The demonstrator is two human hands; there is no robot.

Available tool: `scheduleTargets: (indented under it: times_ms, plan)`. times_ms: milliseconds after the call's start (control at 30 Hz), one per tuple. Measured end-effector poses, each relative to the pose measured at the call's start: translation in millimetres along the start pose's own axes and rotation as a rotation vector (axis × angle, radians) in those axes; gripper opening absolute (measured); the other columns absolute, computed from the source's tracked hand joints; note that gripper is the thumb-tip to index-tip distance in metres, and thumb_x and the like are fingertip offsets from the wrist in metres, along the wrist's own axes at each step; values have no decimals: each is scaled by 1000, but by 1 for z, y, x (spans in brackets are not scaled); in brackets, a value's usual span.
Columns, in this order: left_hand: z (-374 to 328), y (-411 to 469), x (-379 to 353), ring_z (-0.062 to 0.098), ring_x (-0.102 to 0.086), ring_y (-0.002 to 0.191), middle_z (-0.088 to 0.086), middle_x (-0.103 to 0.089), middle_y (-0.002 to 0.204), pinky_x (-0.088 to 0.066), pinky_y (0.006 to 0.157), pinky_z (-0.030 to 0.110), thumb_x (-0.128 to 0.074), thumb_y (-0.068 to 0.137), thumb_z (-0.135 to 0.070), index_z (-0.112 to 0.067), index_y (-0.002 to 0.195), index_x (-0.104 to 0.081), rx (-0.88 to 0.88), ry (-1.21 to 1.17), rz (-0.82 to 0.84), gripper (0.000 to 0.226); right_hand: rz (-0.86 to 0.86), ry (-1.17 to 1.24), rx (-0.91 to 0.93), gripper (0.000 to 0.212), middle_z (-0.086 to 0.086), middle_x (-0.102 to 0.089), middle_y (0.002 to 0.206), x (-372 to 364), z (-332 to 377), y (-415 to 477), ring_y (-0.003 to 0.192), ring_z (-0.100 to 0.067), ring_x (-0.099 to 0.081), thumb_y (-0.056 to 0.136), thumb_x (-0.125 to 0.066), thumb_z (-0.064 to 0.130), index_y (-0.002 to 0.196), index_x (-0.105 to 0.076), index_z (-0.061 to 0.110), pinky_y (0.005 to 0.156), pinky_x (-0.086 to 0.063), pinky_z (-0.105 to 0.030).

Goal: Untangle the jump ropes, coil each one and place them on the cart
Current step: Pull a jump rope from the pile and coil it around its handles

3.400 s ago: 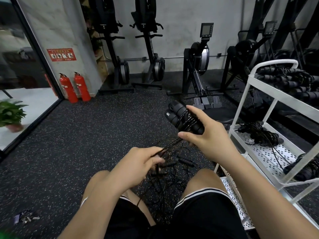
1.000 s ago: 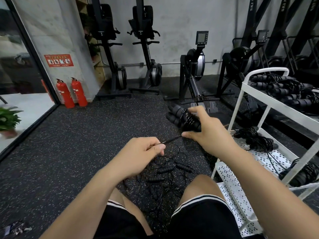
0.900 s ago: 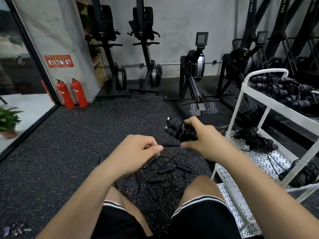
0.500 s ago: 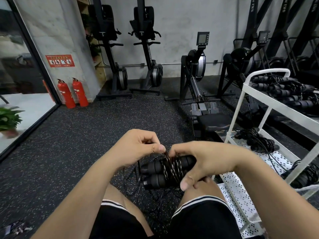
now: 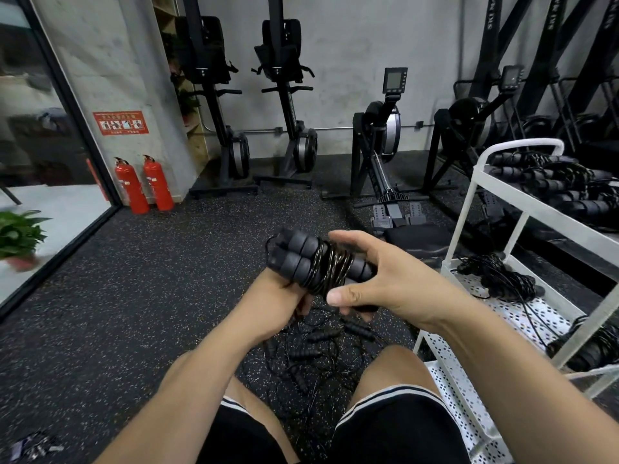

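Over gym floor (image 5: 167,279), left hand (image 5: 278,298) and right hand (image 5: 395,279) fingers (image 5: 348,237) grip one coiled rope (image 5: 321,266).

The dark speckled floor (image 5: 150,296) carries a tangle of jump ropes (image 5: 315,356) between the knees, two red fire extinguishers (image 5: 144,184) by the wall, and rowing machines (image 5: 385,155). A white cart (image 5: 468,209) stands on it. Coiled ropes (image 5: 556,189) fill its top shelf (image 5: 549,220), and looser bundles (image 5: 499,279) lie on the perforated middle shelf (image 5: 516,318).
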State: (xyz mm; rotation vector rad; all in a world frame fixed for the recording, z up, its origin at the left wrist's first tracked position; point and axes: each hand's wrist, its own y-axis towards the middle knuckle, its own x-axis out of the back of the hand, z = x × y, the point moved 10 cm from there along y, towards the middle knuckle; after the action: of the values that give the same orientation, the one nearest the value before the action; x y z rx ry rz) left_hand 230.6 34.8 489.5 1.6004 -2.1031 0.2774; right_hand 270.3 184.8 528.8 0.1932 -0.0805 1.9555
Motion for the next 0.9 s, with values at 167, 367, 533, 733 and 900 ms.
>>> scheduleTargets:
  times_ms: [167, 367, 533, 733, 900]
  plan:
    - [-1, -2, -18, 16, -63, 62, 1, -67, 64, -51, 69, 31, -45, 115, -17, -5, 81, -64, -5, -45, 92, 40, -9, -118, 119, 45, 4, -72, 85, 2, 21, 0, 71, -13, -62, 90, -87, 15, 129, -70, 30, 56, -51, -32]
    - [-6, -8, -33, 19, -76, 88, 11, -81, 91, -54, 88, 35, -50, 114, -33, -18, 102, -66, -33, -236, 129, 26, -73, 66, 123, 39, -16, -78, 99, 7, 15, 4, 81, -25, -72, 91, -84, 13, 126, -68, 15, 53, -49, -31]
    - [11, -8, -34, 36, -73, 101, 22, -78, 106, -55, 86, 41, -47, 109, -55, -14, 120, -76, 43, -618, 127, 51, -189, 168, 203, 44, -16, -77, 104, 30, 26, 5, 83, -32, -74, 87, -85, 15, 127, -68, 13, 53, -49, -32]
    - [35, -8, -24, 21, -68, 87, 8, -74, 104, -43, 65, 29, -60, 106, -32, -13, 126, -76, 125, -720, 54, 31, -283, 178, 234, 40, -10, -79, 103, 52, 36, 2, 84, -32, -76, 81, -88, 18, 118, -74, 23, 55, -51, -31]
    - [40, -10, -30, 28, -73, 90, 18, -74, 110, -54, 71, 33, -45, 101, -3, -10, 131, -74, 184, -1019, 167, 43, -318, 167, 258, 43, -9, -78, 100, 58, 38, -1, 83, -31, -76, 80, -88, 20, 121, -72, 23, 56, -51, -32]
